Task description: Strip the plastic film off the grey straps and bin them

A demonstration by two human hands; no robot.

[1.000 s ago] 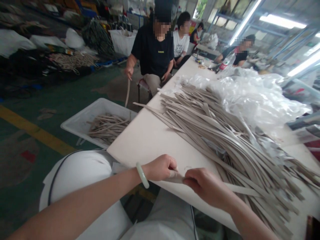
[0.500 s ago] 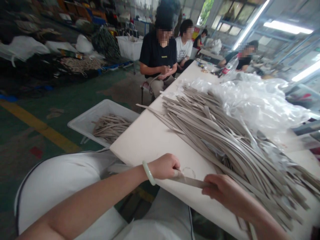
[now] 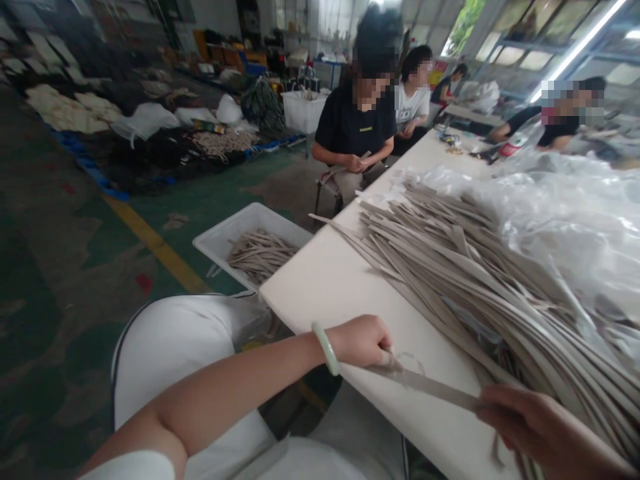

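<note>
My left hand point(image 3: 364, 340), with a pale green bangle point(image 3: 326, 349) on its wrist, is closed on one end of a grey-beige fabric strap point(image 3: 440, 388) over the table's near edge. My right hand point(image 3: 530, 420), blurred, grips the same strap further along, at the lower right. Between both hands the strap runs fairly straight. Its tail seems to hang below my right hand. Beyond my hands a large heap of similar straps point(image 3: 450, 260) lies along the table. A thin clear loop point(image 3: 413, 360) shows beside my left hand; I cannot tell what it is.
The cream table point(image 3: 305, 290) has its corner ahead of my left arm. Clear plastic bags point(image 3: 575, 207) lie behind the heap. A white bin point(image 3: 215, 241) of straps stands on the floor. A co-worker in a dark shirt point(image 3: 345, 123) sits across, others beyond. White fabric point(image 3: 165, 353) covers my lap.
My right hand has moved right and down, away from my left hand, so more strap shows between them. The whole view has turned left.
</note>
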